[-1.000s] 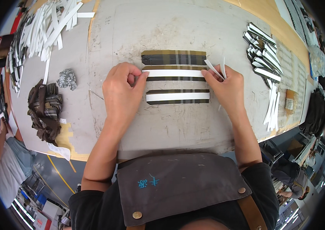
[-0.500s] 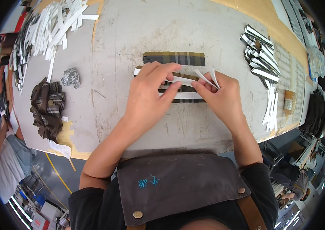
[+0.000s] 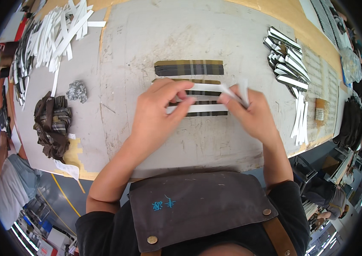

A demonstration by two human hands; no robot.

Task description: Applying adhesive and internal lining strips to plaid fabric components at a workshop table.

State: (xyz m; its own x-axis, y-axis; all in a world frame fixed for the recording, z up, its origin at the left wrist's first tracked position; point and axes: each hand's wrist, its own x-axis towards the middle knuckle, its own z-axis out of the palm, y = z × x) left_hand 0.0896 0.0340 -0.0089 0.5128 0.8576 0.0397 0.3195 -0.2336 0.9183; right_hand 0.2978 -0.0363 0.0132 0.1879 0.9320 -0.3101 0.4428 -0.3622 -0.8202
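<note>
Three plaid fabric strips lie one above another before me, the farthest plaid strip point(image 3: 189, 68) uncovered. A white strip point(image 3: 207, 87) lies along the middle plaid strip point(image 3: 208, 81). Another white strip point(image 3: 206, 108) lies along the nearest plaid strip point(image 3: 208, 114). My left hand point(image 3: 157, 106) is over the left ends of the nearer two, thumb and index fingertip apart with nothing visible between them. Just off their right ends, my right hand point(image 3: 251, 109) grips loose white strips point(image 3: 244, 91), which are smeared by motion. Its fingertips are near the middle white strip's right end.
A heap of white strips point(image 3: 63, 36) is at the far left of the table point(image 3: 147, 34). Crumpled plaid fabric point(image 3: 53, 123) and a grey patterned scrap point(image 3: 77, 91) lie nearer. Dark-and-white strips point(image 3: 289, 64) and a tape roll point(image 3: 321, 112) are on the right. A person point(image 3: 8, 183) is at left.
The middle white strip now lies flatter along its plaid strip. My left thumb and index finger have parted, and my right hand has shifted slightly right with its loose strips.
</note>
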